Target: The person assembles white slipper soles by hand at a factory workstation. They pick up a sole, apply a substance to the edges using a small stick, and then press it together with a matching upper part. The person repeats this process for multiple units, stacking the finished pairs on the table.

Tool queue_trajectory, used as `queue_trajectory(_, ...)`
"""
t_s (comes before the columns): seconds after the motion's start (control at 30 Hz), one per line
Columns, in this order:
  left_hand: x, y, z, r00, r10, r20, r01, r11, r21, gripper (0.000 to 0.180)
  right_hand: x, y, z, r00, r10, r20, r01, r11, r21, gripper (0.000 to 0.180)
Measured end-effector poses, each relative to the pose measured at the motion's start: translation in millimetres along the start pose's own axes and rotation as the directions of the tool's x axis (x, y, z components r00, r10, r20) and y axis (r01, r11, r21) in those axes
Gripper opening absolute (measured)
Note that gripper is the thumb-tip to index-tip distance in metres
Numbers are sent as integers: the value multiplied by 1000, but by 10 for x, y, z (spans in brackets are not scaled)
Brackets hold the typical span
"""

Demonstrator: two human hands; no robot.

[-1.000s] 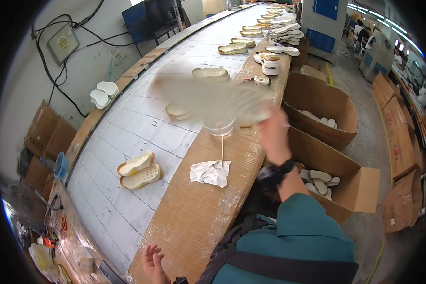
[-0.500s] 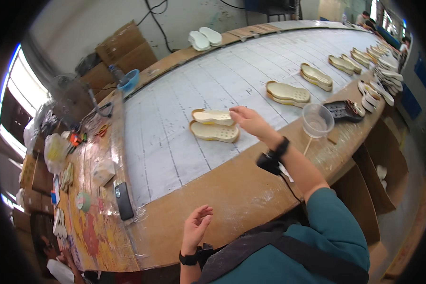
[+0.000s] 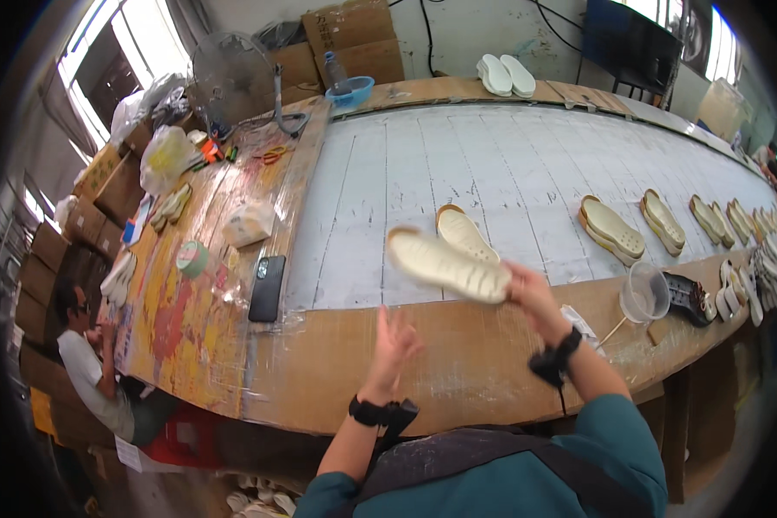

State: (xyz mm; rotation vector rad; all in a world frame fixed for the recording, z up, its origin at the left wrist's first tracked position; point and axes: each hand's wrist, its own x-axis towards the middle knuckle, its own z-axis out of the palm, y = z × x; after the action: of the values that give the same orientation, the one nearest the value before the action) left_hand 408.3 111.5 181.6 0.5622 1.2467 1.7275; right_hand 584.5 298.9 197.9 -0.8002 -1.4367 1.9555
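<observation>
Nearest, the left hand (image 3: 395, 347) is free, its fingers loosely spread above the brown board (image 3: 337, 380). The right hand (image 3: 535, 302) grips one end of a cream sole (image 3: 447, 266) in front of it, though blur hides just how the fingers sit. Beyond, a second sole (image 3: 464, 231) lies on the white sheet (image 3: 380, 186), with two white soles (image 3: 506, 76) on the far ledge (image 3: 440, 90).

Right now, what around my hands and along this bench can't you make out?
Head view:
- Fine surface of the cream, tan-ended shoe sole in your right hand: motion blur.
- Lower-left edge of the cream, tan-rimmed sole on the white lined sheet: the held one hides it.
- Distant cream soles at far right: too small, overlapping, to count.
</observation>
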Motion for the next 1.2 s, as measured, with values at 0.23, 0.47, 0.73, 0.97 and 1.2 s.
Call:
queue_trajectory(0.23, -14, 174, 213, 969, 217, 114, -212, 976, -54, 69, -739, 31, 337, 938, -58, 341, 160, 947, -278, 47)
queue_trajectory(0.47, -155, 439, 195, 962, 24, 271, -83, 975, 207, 41, -504, -394, 590, 925, -100, 367, 266, 860, -436, 34)
queue_trajectory(0.73, -146, 748, -22, 954, -74, 290, 44, 993, 110, 34, -545, -365, 715, 878, -36, 478, 80, 994, -72, 37)
queue_trajectory(0.97, -292, 1120, -22, 927, 288, 242, -359, 868, 344, 38, -1031, 24, 699, 831, 272, 485, -150, 950, -275, 34)
queue_trajectory(1.2, -260, 924, 399, 838, -124, 531, -127, 903, 411, 48, -1068, -26, 675, 604, 420, 678, -300, 907, -295, 33)
